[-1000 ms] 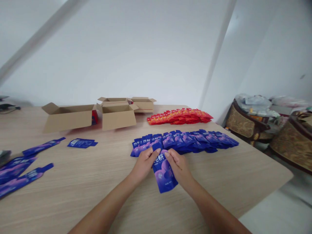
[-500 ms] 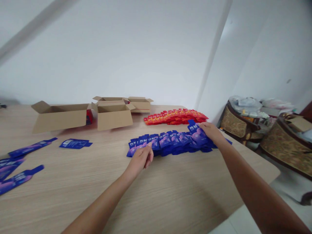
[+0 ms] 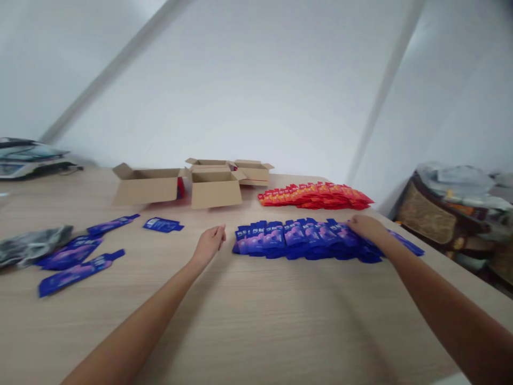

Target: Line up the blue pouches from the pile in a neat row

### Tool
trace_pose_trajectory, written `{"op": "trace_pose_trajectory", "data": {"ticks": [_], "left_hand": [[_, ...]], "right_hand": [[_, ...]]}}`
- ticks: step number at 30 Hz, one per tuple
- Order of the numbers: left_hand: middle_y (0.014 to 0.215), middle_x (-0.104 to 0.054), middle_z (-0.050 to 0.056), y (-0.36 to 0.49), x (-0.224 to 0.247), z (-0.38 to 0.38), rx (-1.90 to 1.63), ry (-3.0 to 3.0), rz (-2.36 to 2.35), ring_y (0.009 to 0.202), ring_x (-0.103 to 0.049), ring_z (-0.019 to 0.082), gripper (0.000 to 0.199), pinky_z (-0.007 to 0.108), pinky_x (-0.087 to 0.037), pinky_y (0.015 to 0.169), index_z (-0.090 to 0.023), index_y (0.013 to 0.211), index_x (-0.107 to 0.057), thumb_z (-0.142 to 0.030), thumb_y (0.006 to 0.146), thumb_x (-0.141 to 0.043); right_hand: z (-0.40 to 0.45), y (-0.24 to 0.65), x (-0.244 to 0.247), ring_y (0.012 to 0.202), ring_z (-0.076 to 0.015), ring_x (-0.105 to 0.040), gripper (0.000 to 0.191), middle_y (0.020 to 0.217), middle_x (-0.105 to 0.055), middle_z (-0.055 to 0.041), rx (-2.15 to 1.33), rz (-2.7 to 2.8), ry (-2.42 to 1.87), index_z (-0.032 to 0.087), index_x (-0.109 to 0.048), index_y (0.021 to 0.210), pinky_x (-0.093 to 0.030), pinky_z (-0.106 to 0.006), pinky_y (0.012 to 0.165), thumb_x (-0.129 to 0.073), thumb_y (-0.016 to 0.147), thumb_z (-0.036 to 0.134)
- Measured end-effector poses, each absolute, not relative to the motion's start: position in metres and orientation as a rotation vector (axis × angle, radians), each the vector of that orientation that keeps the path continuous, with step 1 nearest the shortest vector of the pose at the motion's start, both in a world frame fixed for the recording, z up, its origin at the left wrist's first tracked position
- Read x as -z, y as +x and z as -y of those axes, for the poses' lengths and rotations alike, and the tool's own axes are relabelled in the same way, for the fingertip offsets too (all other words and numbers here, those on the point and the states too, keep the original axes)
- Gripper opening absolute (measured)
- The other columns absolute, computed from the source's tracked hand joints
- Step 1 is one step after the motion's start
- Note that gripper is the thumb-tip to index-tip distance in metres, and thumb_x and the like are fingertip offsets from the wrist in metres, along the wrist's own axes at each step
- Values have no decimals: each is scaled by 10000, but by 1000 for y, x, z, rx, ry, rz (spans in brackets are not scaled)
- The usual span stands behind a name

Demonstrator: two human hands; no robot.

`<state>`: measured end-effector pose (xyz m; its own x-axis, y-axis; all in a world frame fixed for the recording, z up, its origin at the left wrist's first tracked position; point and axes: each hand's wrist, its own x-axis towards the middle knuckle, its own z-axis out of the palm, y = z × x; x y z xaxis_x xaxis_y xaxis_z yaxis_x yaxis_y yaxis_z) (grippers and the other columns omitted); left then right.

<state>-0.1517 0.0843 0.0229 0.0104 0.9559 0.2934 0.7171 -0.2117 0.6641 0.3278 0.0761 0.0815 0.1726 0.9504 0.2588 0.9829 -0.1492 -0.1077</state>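
A fanned, overlapping row of blue-purple pouches (image 3: 294,238) with white lettering lies across the middle of the table. My right hand (image 3: 366,229) is at the row's right end, its fingers closed on the upper edge of a pouch (image 3: 343,232) there. My left hand (image 3: 211,246) hangs over the table just left of the row, fingers curled together, with nothing visible in them. One more pouch (image 3: 162,224) lies alone beyond my left hand, showing its printed label. Several loose pouches (image 3: 80,272) are farther left.
Open cardboard boxes (image 3: 216,191) stand at the back, near the wall. Behind the purple row is a heap of red pouches (image 3: 316,195). A grey crumpled bag (image 3: 34,245) lies at the left. Past the table's right edge stands a chair (image 3: 427,214) piled with plastic bags.
My left hand has come off the row's left end and moved left. My right hand has lowered its pouch onto the right end of the row. The view has turned left.
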Motion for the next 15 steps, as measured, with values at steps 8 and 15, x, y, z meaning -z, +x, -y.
{"op": "trace_pose_trajectory", "data": {"ticks": [8,15], "left_hand": [[1300,-451,228,-309,-8,-114,-996,1829,-2396,1223,-385,335,479,458,-315,982,-51,1240,-434,-257,807,-418],[1485,-216,177,-344,10,-157,-291,1937,-2500,1330,-178,422,651,633,-242,951,-200,1390,-326,-539,835,-340]], "right_hand": [[-42,303,-71,721,-214,-592,277,794,-646,-134,339,1869,-1869,224,-568,712,-382,-336,633,-420,856,408],[-3,197,-68,754,-191,-589,269,837,-641,-54,109,1790,-1524,212,-590,822,-443,-309,681,-435,858,429]]}}
